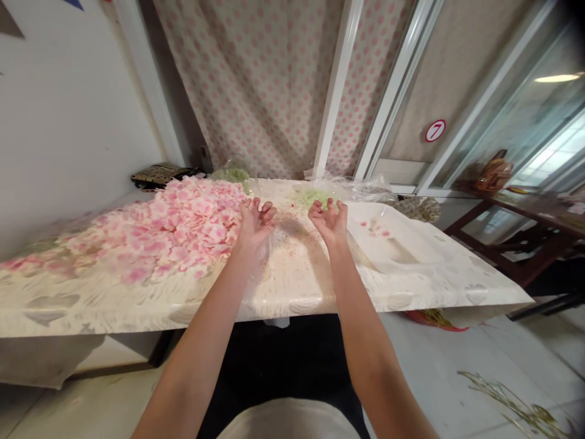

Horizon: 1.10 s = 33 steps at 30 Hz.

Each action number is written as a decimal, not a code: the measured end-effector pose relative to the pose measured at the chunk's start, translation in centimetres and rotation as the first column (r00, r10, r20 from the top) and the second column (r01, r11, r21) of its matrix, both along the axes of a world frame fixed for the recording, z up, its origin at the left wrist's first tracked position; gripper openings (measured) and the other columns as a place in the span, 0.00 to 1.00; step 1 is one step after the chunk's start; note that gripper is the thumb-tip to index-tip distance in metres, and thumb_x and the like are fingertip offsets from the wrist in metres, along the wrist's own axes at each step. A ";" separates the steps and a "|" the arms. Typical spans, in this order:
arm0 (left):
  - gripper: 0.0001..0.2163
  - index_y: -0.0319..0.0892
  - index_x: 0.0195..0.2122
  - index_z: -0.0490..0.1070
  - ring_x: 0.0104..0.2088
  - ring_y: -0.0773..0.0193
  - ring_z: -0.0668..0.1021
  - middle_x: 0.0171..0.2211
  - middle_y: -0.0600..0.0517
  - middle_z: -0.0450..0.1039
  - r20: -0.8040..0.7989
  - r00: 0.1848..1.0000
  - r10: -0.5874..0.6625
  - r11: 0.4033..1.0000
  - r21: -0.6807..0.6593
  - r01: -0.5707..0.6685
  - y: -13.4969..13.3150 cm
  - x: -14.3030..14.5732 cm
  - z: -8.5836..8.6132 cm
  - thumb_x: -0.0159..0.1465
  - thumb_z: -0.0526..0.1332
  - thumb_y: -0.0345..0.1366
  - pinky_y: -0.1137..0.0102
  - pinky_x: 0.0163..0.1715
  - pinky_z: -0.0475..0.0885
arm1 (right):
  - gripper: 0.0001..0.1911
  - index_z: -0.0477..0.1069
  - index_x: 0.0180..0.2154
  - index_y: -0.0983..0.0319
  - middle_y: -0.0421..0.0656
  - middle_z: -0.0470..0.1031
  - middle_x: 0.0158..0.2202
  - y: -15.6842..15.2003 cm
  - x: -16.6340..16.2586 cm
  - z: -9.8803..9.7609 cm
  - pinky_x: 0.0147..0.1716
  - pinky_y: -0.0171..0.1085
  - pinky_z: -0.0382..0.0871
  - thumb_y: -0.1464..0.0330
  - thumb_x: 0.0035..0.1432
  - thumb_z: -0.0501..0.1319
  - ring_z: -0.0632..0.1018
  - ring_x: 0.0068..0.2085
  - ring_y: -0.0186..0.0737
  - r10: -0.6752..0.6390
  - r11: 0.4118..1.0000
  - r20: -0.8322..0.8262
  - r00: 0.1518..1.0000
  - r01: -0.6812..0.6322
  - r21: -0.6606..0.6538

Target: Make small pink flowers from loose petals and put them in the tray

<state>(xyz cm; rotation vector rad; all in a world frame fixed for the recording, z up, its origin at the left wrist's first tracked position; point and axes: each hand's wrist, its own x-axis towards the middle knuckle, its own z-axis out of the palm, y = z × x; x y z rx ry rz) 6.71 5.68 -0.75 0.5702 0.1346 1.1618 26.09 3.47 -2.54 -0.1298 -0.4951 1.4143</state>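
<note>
From here I see the left hand and right hand half open, fingers curled and holding nothing, with the heap of pink petals mostly still on the worktop and the green shreds just beyond the right hand.

1. Left hand, held open with fingers curled, is shown just beside a heap of pink petals.
2. Right hand, likewise open, is raised near pale green shreds.
3. Both are held above a patterned table cover.
</note>
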 end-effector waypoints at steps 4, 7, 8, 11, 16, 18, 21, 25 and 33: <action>0.15 0.42 0.22 0.58 0.17 0.73 0.62 0.20 0.58 0.56 0.007 1.000 0.004 1.000 0.002 -0.004 0.0 0.0 -0.1 0.63 0.52 0.45 0.78 0.15 0.58 | 0.10 0.63 0.27 0.58 0.39 0.63 0.28 0.0 0.0 0.0 0.22 0.30 0.64 0.59 0.51 0.58 0.67 0.28 0.32 0.017 1.000 -0.016 1.000 -0.017 0.008; 0.15 0.42 0.22 0.58 0.17 0.73 0.62 0.20 0.57 0.56 0.018 1.000 0.002 1.000 0.001 -0.002 0.0 0.0 -0.1 0.63 0.52 0.45 0.78 0.15 0.58 | 0.12 0.63 0.27 0.59 0.40 0.63 0.28 0.1 0.1 0.0 0.22 0.31 0.64 0.57 0.51 0.58 0.67 0.28 0.33 0.027 1.000 -0.023 0.999 -0.026 0.009; 0.16 0.42 0.22 0.58 0.17 0.73 0.62 0.20 0.57 0.57 0.023 1.000 0.002 1.000 0.001 -0.002 0.0 0.0 -0.1 0.63 0.52 0.45 0.77 0.15 0.58 | 0.12 0.63 0.27 0.59 0.40 0.63 0.28 0.1 0.1 0.0 0.22 0.31 0.64 0.57 0.51 0.57 0.67 0.28 0.33 0.029 1.000 -0.025 0.999 -0.029 0.010; 0.16 0.42 0.22 0.58 0.17 0.73 0.63 0.20 0.57 0.57 0.036 0.999 0.000 1.000 0.002 0.000 0.0 0.0 -0.2 0.63 0.52 0.46 0.77 0.15 0.58 | 0.13 0.62 0.27 0.60 0.41 0.64 0.28 -0.1 0.0 0.0 0.22 0.31 0.64 0.57 0.51 0.57 0.67 0.29 0.33 0.033 0.999 -0.027 0.999 -0.032 0.014; 0.16 0.42 0.22 0.58 0.17 0.73 0.63 0.20 0.57 0.56 0.040 0.999 -0.009 1.000 0.001 0.009 -0.1 0.0 -0.2 0.62 0.52 0.46 0.77 0.15 0.58 | 0.15 0.61 0.26 0.60 0.41 0.64 0.28 -0.1 0.0 0.1 0.23 0.32 0.65 0.54 0.51 0.56 0.67 0.29 0.33 0.040 0.999 -0.028 0.999 -0.040 0.014; 0.16 0.42 0.22 0.58 0.17 0.73 0.63 0.20 0.57 0.56 0.043 0.999 -0.007 1.000 0.001 0.007 -0.1 0.0 -0.2 0.63 0.52 0.46 0.78 0.15 0.58 | 0.16 0.61 0.26 0.60 0.41 0.65 0.28 0.0 -0.1 0.0 0.24 0.32 0.65 0.53 0.52 0.55 0.67 0.29 0.33 0.043 0.999 -0.030 0.999 -0.042 0.016; 0.16 0.42 0.22 0.59 0.17 0.73 0.63 0.19 0.57 0.57 0.050 0.999 -0.012 1.000 0.001 0.011 -0.3 0.1 -0.3 0.63 0.52 0.46 0.78 0.15 0.57 | 0.16 0.61 0.26 0.60 0.41 0.65 0.29 0.0 -0.1 0.0 0.24 0.32 0.65 0.54 0.53 0.54 0.68 0.29 0.33 0.049 0.999 -0.032 0.998 -0.048 0.026; 0.17 0.42 0.23 0.60 0.16 0.74 0.64 0.20 0.57 0.58 0.062 0.998 -0.020 1.000 -0.010 0.020 -0.4 0.2 -0.2 0.63 0.52 0.47 0.78 0.15 0.58 | 0.15 0.62 0.27 0.59 0.41 0.66 0.30 0.1 0.0 -0.1 0.24 0.33 0.66 0.54 0.52 0.55 0.69 0.30 0.33 0.057 0.998 -0.030 0.998 -0.056 0.033; 0.17 0.41 0.29 0.67 0.15 0.72 0.63 0.20 0.55 0.61 0.059 0.995 -0.082 0.996 -0.021 0.084 -0.5 0.3 0.2 0.66 0.44 0.42 0.76 0.15 0.58 | 0.12 0.63 0.28 0.60 0.42 0.68 0.32 0.0 0.0 -0.1 0.26 0.34 0.67 0.57 0.53 0.55 0.70 0.33 0.34 0.074 0.996 -0.048 0.996 -0.072 0.045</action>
